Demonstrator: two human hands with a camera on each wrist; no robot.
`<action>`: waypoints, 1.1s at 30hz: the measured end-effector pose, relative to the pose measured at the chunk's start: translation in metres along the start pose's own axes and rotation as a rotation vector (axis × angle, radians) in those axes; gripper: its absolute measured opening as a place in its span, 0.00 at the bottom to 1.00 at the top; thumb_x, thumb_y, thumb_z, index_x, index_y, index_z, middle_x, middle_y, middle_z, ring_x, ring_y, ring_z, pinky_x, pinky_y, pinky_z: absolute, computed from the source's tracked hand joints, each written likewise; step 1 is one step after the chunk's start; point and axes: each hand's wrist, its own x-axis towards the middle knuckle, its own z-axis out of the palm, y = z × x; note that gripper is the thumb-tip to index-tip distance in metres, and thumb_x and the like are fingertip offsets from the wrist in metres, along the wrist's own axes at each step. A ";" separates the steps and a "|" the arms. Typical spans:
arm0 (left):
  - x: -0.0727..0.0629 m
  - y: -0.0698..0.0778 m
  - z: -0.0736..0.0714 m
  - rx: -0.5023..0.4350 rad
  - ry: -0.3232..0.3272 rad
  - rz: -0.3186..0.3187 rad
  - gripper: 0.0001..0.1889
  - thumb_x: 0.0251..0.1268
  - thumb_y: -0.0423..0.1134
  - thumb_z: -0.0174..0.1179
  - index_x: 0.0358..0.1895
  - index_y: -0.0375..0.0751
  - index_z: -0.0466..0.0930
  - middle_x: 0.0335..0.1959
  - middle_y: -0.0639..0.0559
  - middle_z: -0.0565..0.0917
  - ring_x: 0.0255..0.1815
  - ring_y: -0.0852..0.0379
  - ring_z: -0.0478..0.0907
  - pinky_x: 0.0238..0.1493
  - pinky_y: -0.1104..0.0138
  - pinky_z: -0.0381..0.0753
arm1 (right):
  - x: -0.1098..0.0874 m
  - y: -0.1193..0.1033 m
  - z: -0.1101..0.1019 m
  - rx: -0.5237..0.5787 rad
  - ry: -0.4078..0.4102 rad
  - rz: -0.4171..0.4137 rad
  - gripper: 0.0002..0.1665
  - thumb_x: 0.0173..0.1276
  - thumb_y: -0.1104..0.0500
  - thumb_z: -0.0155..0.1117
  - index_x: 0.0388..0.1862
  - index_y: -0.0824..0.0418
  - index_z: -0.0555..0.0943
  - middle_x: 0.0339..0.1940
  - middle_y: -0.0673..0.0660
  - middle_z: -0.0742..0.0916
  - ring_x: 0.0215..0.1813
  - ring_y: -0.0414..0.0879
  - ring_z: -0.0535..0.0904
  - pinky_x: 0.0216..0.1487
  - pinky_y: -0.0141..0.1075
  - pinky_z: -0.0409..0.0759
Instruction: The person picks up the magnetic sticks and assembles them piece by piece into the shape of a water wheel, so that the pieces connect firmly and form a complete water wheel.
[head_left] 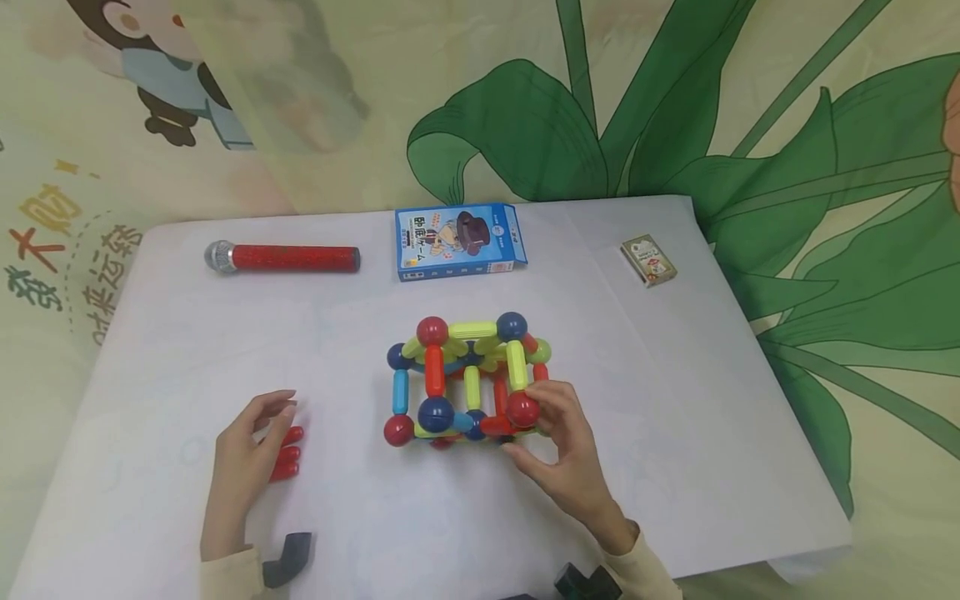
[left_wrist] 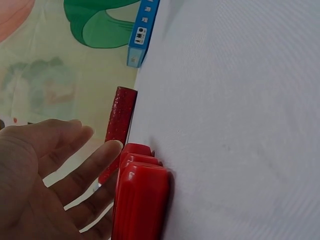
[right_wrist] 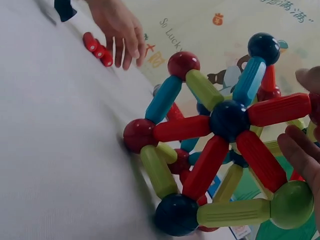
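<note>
A magnetic ball-and-rod frame [head_left: 472, 392] of red, blue and green balls joined by red, yellow-green and light-blue rods is at the middle of the table. My right hand [head_left: 566, 454] pinches it at the lower right corner, fingers on a red ball [head_left: 522, 409] and thumb below. Whether its base touches the table is unclear. To the left, my left hand [head_left: 247, 467] lies beside several red magnetic rods [left_wrist: 142, 195] set side by side. Its fingers are relaxed and hold nothing; in the left wrist view the fingertips are close against the rods.
Along the back of the white table [head_left: 360, 517] lie a red microphone [head_left: 292, 258], a blue card-game box [head_left: 457, 242] and a small patterned box [head_left: 648, 260]. A dark curved piece [head_left: 288, 560] is by the left cuff. A printed cloth [head_left: 517, 125] hangs behind.
</note>
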 end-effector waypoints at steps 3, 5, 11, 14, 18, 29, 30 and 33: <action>0.000 0.000 0.000 -0.015 -0.001 -0.001 0.18 0.73 0.45 0.51 0.60 0.39 0.73 0.52 0.38 0.79 0.59 0.39 0.72 0.56 0.40 0.72 | 0.000 0.002 0.001 -0.050 0.007 -0.030 0.39 0.46 0.81 0.71 0.59 0.72 0.68 0.52 0.64 0.73 0.57 0.42 0.75 0.52 0.33 0.80; 0.000 0.000 0.000 -0.018 -0.003 -0.005 0.19 0.73 0.45 0.51 0.60 0.39 0.73 0.53 0.37 0.79 0.59 0.38 0.72 0.56 0.40 0.72 | 0.001 0.003 0.002 -0.050 0.016 -0.045 0.39 0.46 0.81 0.70 0.58 0.73 0.68 0.51 0.64 0.74 0.57 0.42 0.75 0.51 0.33 0.81; -0.002 -0.002 0.003 0.003 0.018 -0.021 0.20 0.73 0.47 0.50 0.59 0.40 0.73 0.53 0.39 0.79 0.58 0.41 0.73 0.57 0.41 0.72 | 0.002 0.006 0.004 -0.009 0.055 -0.068 0.37 0.44 0.85 0.67 0.55 0.75 0.68 0.48 0.64 0.75 0.55 0.42 0.77 0.49 0.34 0.81; -0.003 -0.003 0.004 0.013 0.034 -0.024 0.19 0.73 0.47 0.50 0.59 0.41 0.73 0.52 0.40 0.80 0.57 0.43 0.73 0.57 0.42 0.72 | 0.002 0.007 0.006 -0.012 0.078 -0.062 0.36 0.43 0.86 0.66 0.54 0.75 0.68 0.47 0.64 0.75 0.54 0.41 0.77 0.49 0.33 0.81; -0.002 -0.004 0.003 -0.011 0.025 -0.011 0.18 0.73 0.45 0.51 0.59 0.40 0.73 0.51 0.38 0.80 0.56 0.40 0.73 0.56 0.40 0.72 | 0.002 0.008 0.007 -0.030 0.090 -0.064 0.36 0.43 0.86 0.66 0.54 0.75 0.69 0.47 0.64 0.76 0.54 0.41 0.77 0.49 0.33 0.81; -0.010 -0.012 -0.013 0.133 -0.062 0.068 0.22 0.62 0.33 0.62 0.60 0.40 0.72 0.52 0.39 0.81 0.53 0.44 0.74 0.52 0.70 0.70 | 0.004 0.010 -0.016 -0.045 0.140 -0.132 0.24 0.59 0.73 0.59 0.55 0.78 0.68 0.48 0.67 0.77 0.51 0.45 0.80 0.48 0.30 0.81; -0.010 -0.012 -0.013 0.136 -0.078 0.062 0.21 0.62 0.32 0.62 0.59 0.39 0.72 0.52 0.38 0.80 0.53 0.43 0.73 0.54 0.64 0.72 | 0.006 0.013 -0.021 -0.047 0.166 -0.130 0.23 0.60 0.74 0.57 0.55 0.79 0.68 0.47 0.68 0.77 0.49 0.45 0.80 0.47 0.30 0.82; -0.010 -0.014 -0.013 0.145 -0.111 0.057 0.20 0.61 0.30 0.61 0.57 0.37 0.74 0.50 0.36 0.80 0.53 0.39 0.73 0.54 0.44 0.70 | 0.011 0.019 -0.034 -0.090 0.237 -0.052 0.20 0.62 0.78 0.51 0.54 0.79 0.69 0.45 0.68 0.78 0.45 0.43 0.81 0.46 0.28 0.81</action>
